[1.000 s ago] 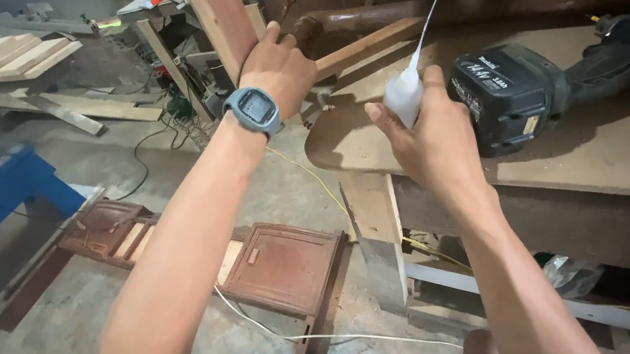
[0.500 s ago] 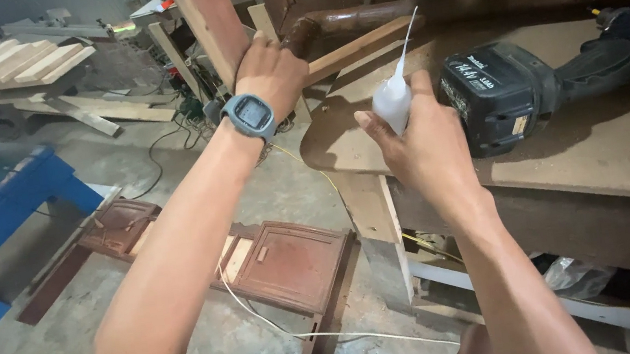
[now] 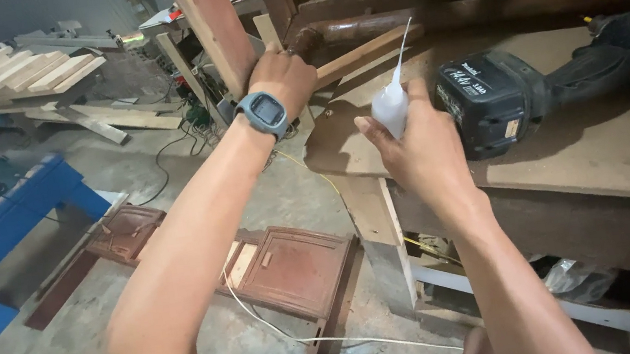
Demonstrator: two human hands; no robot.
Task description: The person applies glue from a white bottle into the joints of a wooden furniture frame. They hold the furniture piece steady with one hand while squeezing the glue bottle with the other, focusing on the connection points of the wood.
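Observation:
My left hand [image 3: 283, 79], with a blue-grey watch [image 3: 265, 113] on the wrist, grips a wooden piece [image 3: 364, 55] at the left edge of the workbench [image 3: 615, 151]. My right hand [image 3: 417, 142] holds a small white squeeze bottle [image 3: 389, 105] upright. Its long thin nozzle points up toward the wooden piece near my left hand. The nozzle tip sits just above the slanted strip of wood.
A black cordless power tool [image 3: 501, 97] lies on the bench right of my right hand. Brown carved door panels [image 3: 291, 267] lie on the concrete floor below, with a white cord [image 3: 287, 329]. A blue machine stand [image 3: 2, 229] stands left; stacked planks [image 3: 13, 75] rest behind it.
Both hands keep their grips. The view has shifted slightly, and the bottle has drifted a little left and lower relative to the bench.

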